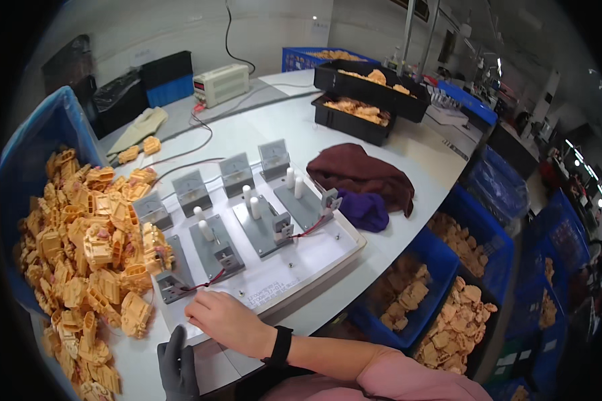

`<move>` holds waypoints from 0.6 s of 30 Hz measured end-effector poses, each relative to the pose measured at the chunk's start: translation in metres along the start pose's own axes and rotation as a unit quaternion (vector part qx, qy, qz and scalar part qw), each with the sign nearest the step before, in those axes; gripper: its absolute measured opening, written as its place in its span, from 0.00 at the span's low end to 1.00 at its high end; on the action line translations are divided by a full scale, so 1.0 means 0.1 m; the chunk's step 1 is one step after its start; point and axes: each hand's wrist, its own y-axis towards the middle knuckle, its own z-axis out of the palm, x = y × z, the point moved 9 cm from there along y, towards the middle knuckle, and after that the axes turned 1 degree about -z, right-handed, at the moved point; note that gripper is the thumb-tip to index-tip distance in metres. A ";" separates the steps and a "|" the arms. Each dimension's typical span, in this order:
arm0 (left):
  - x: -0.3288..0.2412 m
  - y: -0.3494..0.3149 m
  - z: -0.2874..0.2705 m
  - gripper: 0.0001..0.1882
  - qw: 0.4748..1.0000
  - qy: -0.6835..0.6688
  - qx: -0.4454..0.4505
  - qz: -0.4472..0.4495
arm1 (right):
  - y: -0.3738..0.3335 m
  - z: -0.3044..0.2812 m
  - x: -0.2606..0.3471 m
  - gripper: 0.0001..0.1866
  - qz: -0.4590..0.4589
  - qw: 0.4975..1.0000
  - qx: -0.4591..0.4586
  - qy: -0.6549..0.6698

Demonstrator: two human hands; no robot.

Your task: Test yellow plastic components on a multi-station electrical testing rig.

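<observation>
A white test fixture (308, 257) lies on the table before me. It bears a row of grey plates (251, 230) with white pegs, small grey clamp blocks with red wires, and meters (237, 172) in clear housings. One tan plastic piece (155, 244) is at its leftmost station. My bare right hand (224, 322), with a black wristband, is over the fixture's near left corner, fingers bent together; their tips and anything in them are hidden. My left hand (177, 367), in a dark grey glove, is just below that corner, its fingers stretched upward and partly apart, with nothing visible in them.
Many tan pieces (90, 267) spill from a blue lined bin (30, 137) at left. A brown cloth (358, 174) and purple cloth (362, 210) lie right of the fixture. Black trays (351, 123) and a power supply (221, 85) stand behind. Blue crates (441, 264) sit lower right.
</observation>
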 end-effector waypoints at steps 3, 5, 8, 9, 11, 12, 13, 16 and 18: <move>-0.03 -0.01 -0.01 0.20 0.999 0.030 0.024 -0.001 | -0.04 0.02 -0.01 0.06 0.002 1.000 0.005 -0.009; 0.00 0.01 -0.01 0.20 0.998 0.039 0.041 -0.020 | -0.02 0.02 -0.01 0.06 0.002 1.000 0.012 -0.010; 0.05 0.00 0.02 0.20 0.996 0.030 0.064 -0.062 | -0.01 0.02 -0.01 0.06 0.003 1.000 0.027 -0.012; 0.06 -0.01 0.02 0.20 0.996 0.023 0.057 -0.070 | -0.01 0.03 -0.02 0.06 0.006 0.999 0.037 -0.014; 0.07 -0.01 0.02 0.20 0.995 0.015 0.049 -0.081 | -0.01 0.02 -0.01 0.06 0.005 0.999 0.036 -0.008; 0.04 0.00 0.01 0.20 0.997 0.020 0.042 -0.062 | -0.01 0.01 0.00 0.06 0.005 0.999 0.033 -0.008; 0.00 0.00 0.00 0.20 0.998 0.024 0.036 -0.042 | -0.01 0.02 0.00 0.06 0.006 0.999 0.033 -0.006; 0.00 0.01 -0.01 0.20 0.998 0.026 0.038 -0.041 | -0.01 0.02 -0.01 0.06 0.010 0.999 0.034 -0.013; 0.01 0.02 -0.01 0.20 0.998 0.024 0.043 -0.044 | 0.00 0.01 -0.01 0.07 0.010 0.999 0.027 -0.017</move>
